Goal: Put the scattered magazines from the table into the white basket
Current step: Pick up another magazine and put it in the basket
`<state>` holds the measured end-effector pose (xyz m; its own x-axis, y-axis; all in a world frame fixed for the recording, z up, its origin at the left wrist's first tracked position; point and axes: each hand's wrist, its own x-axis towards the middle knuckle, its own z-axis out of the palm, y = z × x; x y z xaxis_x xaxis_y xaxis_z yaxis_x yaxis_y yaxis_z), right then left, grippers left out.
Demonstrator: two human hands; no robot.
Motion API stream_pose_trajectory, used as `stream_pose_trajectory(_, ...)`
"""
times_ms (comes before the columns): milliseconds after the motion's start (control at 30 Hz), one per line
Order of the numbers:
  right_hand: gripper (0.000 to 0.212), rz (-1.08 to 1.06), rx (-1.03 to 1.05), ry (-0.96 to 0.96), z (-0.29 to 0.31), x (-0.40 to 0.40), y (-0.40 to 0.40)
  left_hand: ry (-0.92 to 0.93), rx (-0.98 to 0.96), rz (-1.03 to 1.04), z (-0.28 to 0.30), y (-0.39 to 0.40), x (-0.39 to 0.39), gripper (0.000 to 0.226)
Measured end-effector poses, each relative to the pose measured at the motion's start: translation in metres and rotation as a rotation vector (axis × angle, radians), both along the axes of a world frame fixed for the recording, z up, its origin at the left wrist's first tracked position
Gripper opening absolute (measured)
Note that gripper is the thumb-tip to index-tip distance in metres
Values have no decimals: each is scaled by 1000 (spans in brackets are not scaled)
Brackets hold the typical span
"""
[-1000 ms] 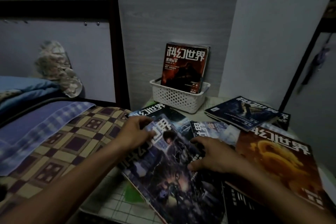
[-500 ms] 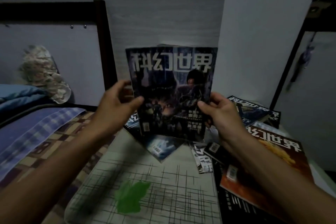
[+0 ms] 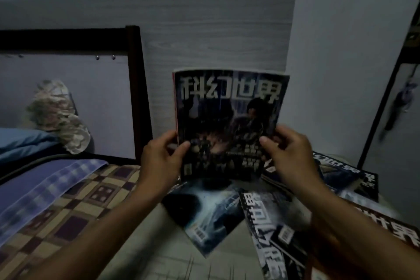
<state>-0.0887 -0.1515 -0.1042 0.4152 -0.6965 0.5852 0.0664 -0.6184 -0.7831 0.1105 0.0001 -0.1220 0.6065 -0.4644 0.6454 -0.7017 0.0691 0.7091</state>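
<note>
Lifted off the surface (image 3: 145, 257) since the earlier frame, the dark-covered magazine (image 3: 229, 125) stands upright, upside down, left hand (image 3: 161, 161) and right hand (image 3: 288, 154) each holding a lower edge, basket hidden behind it.

One magazine (image 3: 229, 120) held upright, at least four magazines (image 3: 211, 211) lying on the table

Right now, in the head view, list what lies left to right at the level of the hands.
Camouflage bundle → bed post → left hand → held magazine → right hand → dark pole.
</note>
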Motion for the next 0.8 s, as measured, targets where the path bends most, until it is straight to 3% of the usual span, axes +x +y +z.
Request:
stream_pose_trajectory(133,16,-20,-24,-125,42,30,-33,19,-132,-49,53,-41,26,20)
stream_pose_trajectory(300,20,-113,-13,-95,60,70,-80,34,-74,-12,84,-109,68,14)
stream_pose_trajectory(500,6,-263,76,84,20,107,-133,-11,73,185,36,-174,110,8)
stream_pose_trajectory(800,12,-371,-38,187,-38,127,-154,19,162,214,-31,-198,136,10)
